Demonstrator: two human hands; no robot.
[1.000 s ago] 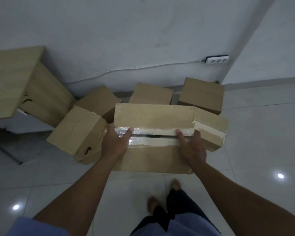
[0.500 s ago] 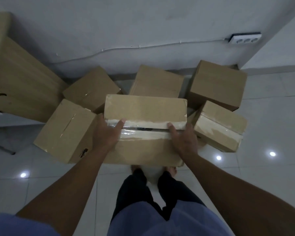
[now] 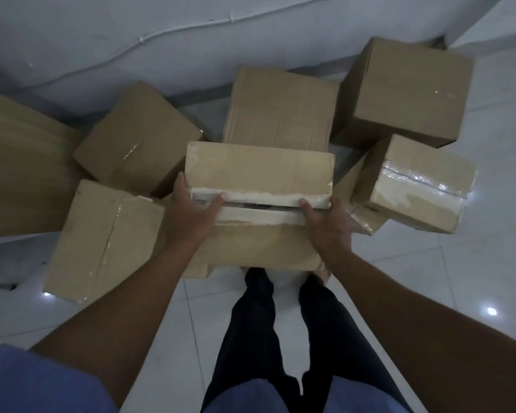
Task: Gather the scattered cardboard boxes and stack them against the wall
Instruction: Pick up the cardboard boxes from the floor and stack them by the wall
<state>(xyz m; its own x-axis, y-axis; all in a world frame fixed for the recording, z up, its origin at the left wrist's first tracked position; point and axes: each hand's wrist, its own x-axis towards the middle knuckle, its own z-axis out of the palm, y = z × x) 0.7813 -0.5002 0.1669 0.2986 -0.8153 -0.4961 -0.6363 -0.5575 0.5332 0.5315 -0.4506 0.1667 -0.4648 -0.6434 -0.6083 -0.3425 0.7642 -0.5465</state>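
Observation:
I carry a long taped cardboard box (image 3: pixel 259 171) in front of me, above the floor. My left hand (image 3: pixel 188 216) grips its left end, thumb lying on the taped top seam. My right hand (image 3: pixel 325 225) grips the right end the same way. Several other cardboard boxes lie on the floor around it: one at the lower left (image 3: pixel 102 239), one behind it (image 3: pixel 137 135), one in the middle by the wall (image 3: pixel 280 105), one at the far right (image 3: pixel 405 90), and a taped one to the right (image 3: pixel 414 183). The white wall (image 3: pixel 161 25) is just behind them.
A wooden table panel (image 3: pixel 21 162) leans in at the left. A white cable (image 3: pixel 191 28) runs along the wall. The floor (image 3: pixel 459 278) is glossy white tile. My legs in dark trousers (image 3: pixel 280 338) stand just below the carried box.
I have stepped closer to the wall with the box held in both hands. The boxes on the floor now fill more of the view, and the wall socket has left it.

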